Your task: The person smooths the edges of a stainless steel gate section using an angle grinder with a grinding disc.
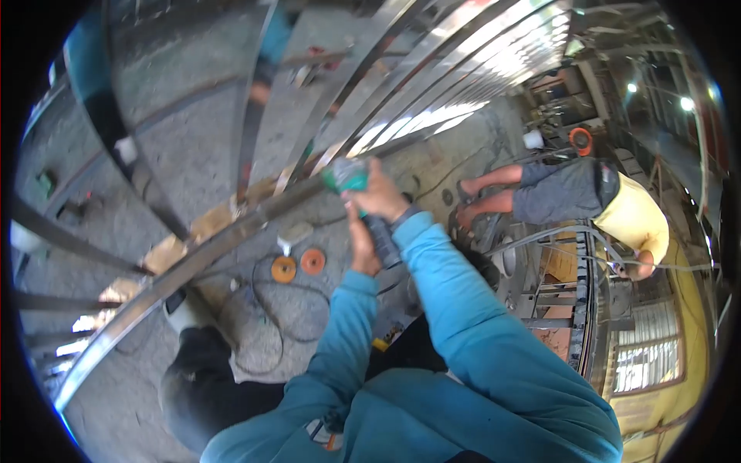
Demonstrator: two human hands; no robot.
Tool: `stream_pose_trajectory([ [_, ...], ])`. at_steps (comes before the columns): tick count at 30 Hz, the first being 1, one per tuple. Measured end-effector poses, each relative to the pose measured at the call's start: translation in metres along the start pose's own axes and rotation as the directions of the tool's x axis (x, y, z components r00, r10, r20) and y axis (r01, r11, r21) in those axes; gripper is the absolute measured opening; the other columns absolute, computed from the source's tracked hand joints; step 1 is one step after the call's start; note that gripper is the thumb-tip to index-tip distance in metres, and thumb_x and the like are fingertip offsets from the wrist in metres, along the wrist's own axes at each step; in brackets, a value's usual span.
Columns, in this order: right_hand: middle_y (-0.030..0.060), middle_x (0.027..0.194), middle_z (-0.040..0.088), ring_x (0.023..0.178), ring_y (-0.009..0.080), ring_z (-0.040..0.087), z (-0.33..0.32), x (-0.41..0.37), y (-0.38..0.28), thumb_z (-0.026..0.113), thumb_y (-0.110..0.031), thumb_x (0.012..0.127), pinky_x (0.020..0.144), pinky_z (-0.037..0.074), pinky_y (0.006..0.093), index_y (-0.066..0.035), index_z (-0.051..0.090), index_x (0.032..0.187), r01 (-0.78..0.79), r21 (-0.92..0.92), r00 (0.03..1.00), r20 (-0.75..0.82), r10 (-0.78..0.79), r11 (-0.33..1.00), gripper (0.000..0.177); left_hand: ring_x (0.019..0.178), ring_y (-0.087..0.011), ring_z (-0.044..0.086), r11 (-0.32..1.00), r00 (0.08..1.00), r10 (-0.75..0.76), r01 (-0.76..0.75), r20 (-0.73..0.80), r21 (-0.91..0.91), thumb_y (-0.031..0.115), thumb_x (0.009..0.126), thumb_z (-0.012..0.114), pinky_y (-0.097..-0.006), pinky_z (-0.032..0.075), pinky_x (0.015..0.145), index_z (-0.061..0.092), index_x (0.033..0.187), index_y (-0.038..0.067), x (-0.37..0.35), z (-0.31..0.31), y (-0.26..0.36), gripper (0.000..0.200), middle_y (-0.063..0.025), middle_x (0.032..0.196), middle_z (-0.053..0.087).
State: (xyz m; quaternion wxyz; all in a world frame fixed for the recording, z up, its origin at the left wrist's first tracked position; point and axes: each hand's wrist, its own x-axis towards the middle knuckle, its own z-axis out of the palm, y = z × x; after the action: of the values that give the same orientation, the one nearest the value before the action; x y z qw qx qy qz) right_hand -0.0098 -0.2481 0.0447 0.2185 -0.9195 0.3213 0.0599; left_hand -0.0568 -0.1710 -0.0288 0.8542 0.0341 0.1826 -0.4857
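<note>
A green and dark power tool, seemingly an angle grinder point(381, 241), is held in both hands. My right hand point(378, 193) wraps round its green front part. Lower down, my left hand point(363, 241) grips the dark body. The tool's head is close to the long metal rail point(266, 210) of a barred frame; whether they touch is blurred. Metal bars point(116, 139) run up and away from that rail.
On the floor lie a yellow disc point(283, 269), an orange disc point(312, 261) and a looping black cable point(266, 316). A person in a yellow shirt point(633, 216) bends over at the right, near a metal rack point(583, 301). A white container point(533, 140) stands farther back.
</note>
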Motion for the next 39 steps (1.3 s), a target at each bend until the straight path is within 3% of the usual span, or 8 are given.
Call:
stream_pose_trajectory([
  [8,0.0320,0.132,0.057,0.125,0.0431,0.057,-0.019,-0.023,0.017,0.082,-0.037,0.076,0.104,0.045,0.0412,-0.002,0.029,0.151,-0.098,-0.116,0.993,0.058,0.105,0.988,0.098,0.112,-0.0273,0.067,0.995,0.994,-0.089,0.085,-0.069,-0.061,0.076,0.097,0.029,-0.0394,0.057,0.095,0.044,0.142,0.001,-0.018,0.025,-0.031,0.089,-0.0161,0.128,0.063],
  [10,0.0344,0.127,0.060,0.119,0.0509,0.058,-0.017,-0.018,0.017,0.080,-0.038,0.076,0.102,0.047,0.0478,-0.010,0.025,0.153,0.036,-0.063,0.999,0.023,-0.035,0.997,0.099,0.111,-0.0270,0.067,0.997,0.994,-0.071,0.068,-0.085,-0.033,0.076,0.097,0.028,-0.0389,0.057,0.094,0.043,0.142,0.001,-0.016,0.025,-0.026,0.089,-0.0161,0.128,0.063],
  [15,0.0342,0.124,0.061,0.116,0.0514,0.060,-0.006,-0.007,-0.011,0.079,-0.033,0.077,0.099,0.048,0.0492,-0.013,0.029,0.150,0.086,0.010,0.996,0.029,-0.086,0.996,0.091,0.113,-0.0263,0.066,0.998,0.994,0.051,-0.047,-0.094,0.039,0.074,0.098,0.028,-0.0379,0.058,0.094,0.040,0.143,0.000,-0.005,0.019,-0.001,0.088,-0.0167,0.130,0.061],
  [18,0.0342,0.127,0.058,0.120,0.0474,0.059,0.002,0.000,-0.026,0.079,-0.032,0.079,0.101,0.047,0.0461,-0.004,0.028,0.149,0.029,-0.004,0.999,0.033,-0.029,1.000,0.091,0.112,-0.0264,0.067,0.995,0.991,0.077,-0.069,-0.110,0.075,0.073,0.098,0.030,-0.0370,0.058,0.092,0.041,0.143,0.000,-0.002,0.011,0.019,0.087,-0.0165,0.128,0.062],
  [25,0.0385,0.116,0.062,0.109,0.0544,0.061,0.022,0.004,-0.056,0.076,-0.033,0.083,0.096,0.049,0.0524,-0.007,0.014,0.151,-0.095,-0.053,0.996,-0.004,0.095,0.994,0.096,0.102,-0.0251,0.071,0.977,0.997,-0.007,0.024,-0.079,0.210,0.069,0.101,0.029,-0.0355,0.062,0.084,0.045,0.140,0.000,0.002,-0.011,0.057,0.081,-0.0164,0.120,0.066],
  [29,0.0390,0.116,0.062,0.110,0.0537,0.061,0.024,0.005,-0.078,0.074,-0.035,0.084,0.098,0.049,0.0515,-0.007,0.014,0.152,-0.165,-0.126,0.985,0.024,0.169,0.978,0.095,0.096,-0.0250,0.073,0.990,0.998,-0.044,0.050,-0.053,0.130,0.069,0.100,0.030,-0.0363,0.063,0.081,0.047,0.139,0.000,-0.001,-0.005,0.073,0.081,-0.0165,0.116,0.068],
  [35,0.0389,0.118,0.061,0.110,0.0539,0.061,0.025,0.005,-0.052,0.074,-0.035,0.084,0.098,0.049,0.0510,-0.005,0.015,0.152,-0.081,-0.103,0.997,-0.004,0.081,0.991,0.095,0.094,-0.0237,0.073,0.986,0.988,0.029,-0.003,-0.152,0.167,0.069,0.100,0.030,-0.0347,0.063,0.078,0.049,0.137,0.001,-0.002,-0.004,0.054,0.080,-0.0157,0.115,0.069],
  [39,0.0389,0.118,0.061,0.110,0.0538,0.061,0.022,0.008,-0.063,0.075,-0.034,0.083,0.098,0.049,0.0513,-0.006,0.015,0.152,-0.098,-0.118,0.995,0.002,0.099,0.988,0.095,0.091,-0.0248,0.074,0.992,0.995,-0.036,0.046,-0.089,0.116,0.070,0.099,0.030,-0.0355,0.063,0.078,0.050,0.136,0.001,0.000,0.000,0.062,0.081,-0.0144,0.109,0.071],
])
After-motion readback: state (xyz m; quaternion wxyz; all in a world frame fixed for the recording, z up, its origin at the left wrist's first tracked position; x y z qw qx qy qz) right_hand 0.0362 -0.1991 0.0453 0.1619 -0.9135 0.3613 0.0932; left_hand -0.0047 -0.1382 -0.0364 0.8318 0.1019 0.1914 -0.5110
